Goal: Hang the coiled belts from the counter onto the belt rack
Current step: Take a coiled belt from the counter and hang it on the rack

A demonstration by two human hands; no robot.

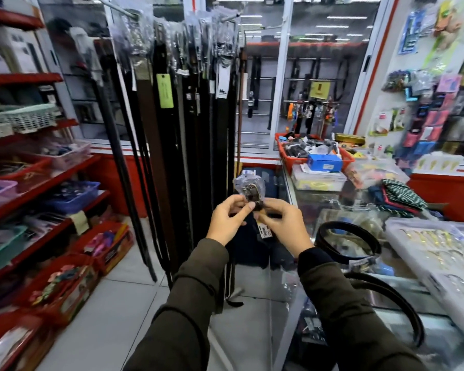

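My left hand (227, 220) and my right hand (281, 223) both pinch the buckle end of a dark belt (249, 191) at chest height; its buckle is wrapped in clear plastic and a price tag dangles below my fingers. The strap drops behind my hands. Straight ahead stands the belt rack (172, 28), its prongs crowded with several black and brown belts hanging to the floor. On the glass counter (319, 199) to my right lies a loosely coiled black belt (346, 242), with another dark belt (391, 295) curving nearer to me.
Red shelves (38, 188) with baskets of small goods line the left side. A red tray (314, 151) with a blue box, folded cloth and a clear case of trinkets (439, 253) crowd the counter. White tiled floor lies between shelves and rack.
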